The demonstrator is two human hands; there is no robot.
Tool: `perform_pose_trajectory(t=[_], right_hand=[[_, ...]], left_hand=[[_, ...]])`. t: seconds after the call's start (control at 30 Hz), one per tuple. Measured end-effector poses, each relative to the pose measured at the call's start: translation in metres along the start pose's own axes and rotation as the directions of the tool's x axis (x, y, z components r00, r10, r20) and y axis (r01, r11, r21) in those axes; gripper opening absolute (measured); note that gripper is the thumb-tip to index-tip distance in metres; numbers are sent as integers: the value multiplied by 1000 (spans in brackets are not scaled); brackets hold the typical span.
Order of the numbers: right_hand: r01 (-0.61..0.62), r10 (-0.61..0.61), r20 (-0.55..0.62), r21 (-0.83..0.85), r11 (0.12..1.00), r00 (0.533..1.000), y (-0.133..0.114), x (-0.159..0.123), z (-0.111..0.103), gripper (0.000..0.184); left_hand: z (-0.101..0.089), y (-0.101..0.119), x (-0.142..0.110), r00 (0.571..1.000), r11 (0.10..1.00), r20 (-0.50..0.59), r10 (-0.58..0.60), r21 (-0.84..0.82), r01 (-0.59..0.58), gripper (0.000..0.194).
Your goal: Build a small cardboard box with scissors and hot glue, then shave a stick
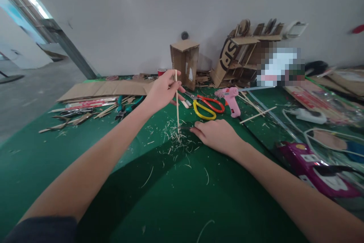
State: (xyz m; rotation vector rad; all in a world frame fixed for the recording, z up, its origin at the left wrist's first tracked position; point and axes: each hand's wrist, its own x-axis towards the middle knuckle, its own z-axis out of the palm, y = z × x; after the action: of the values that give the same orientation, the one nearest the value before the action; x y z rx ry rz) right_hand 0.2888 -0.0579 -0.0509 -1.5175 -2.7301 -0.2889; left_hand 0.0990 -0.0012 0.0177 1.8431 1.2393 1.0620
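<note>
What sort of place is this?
Likely a craft workshop: pale shavings lie on a green table around the lower end of a thin stick, with a pink glue gun and cardboard structures beyond.

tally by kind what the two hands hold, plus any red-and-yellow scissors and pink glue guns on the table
Wooden stick, in the left hand: 1
Thin blade, in the right hand, handle hidden: 1
Red-and-yellow scissors: 1 pair
Pink glue gun: 1
Total: 4
</note>
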Motion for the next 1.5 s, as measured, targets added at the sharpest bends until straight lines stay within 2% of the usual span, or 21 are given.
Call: perform_pose_trajectory(t=[0.33, 0.63, 0.9, 1.13, 1.33, 1.5], right_hand=[[-29, 30, -35, 16, 999, 999, 0, 5, 9, 44], [85, -81, 62, -62, 994, 995, -5, 2, -2, 40], [3, -6, -36, -69, 998, 999, -5, 2, 3, 43], [91, -89, 25, -80, 993, 996, -6, 0, 2, 38], [16, -18, -30, -77, 997, 999, -7, -2, 4, 43], [54, -52, 37, -78, 995, 998, -9, -2, 1, 40]], left_hand=[[2, -2, 2, 1000, 1000, 21, 0, -23, 1, 25], [0, -1, 1, 1000, 1000, 17, -11, -18, 11, 17], [-1, -6, 3, 1000, 1000, 12, -8, -24, 9, 11], [-2, -2, 2, 1000, 999, 16, -13, -31, 13, 8], [-2, 0, 1, 999, 998, 11, -32, -45, 32, 7], [-2, -4, 3, 1000, 998, 6, -30, -49, 30, 7]])
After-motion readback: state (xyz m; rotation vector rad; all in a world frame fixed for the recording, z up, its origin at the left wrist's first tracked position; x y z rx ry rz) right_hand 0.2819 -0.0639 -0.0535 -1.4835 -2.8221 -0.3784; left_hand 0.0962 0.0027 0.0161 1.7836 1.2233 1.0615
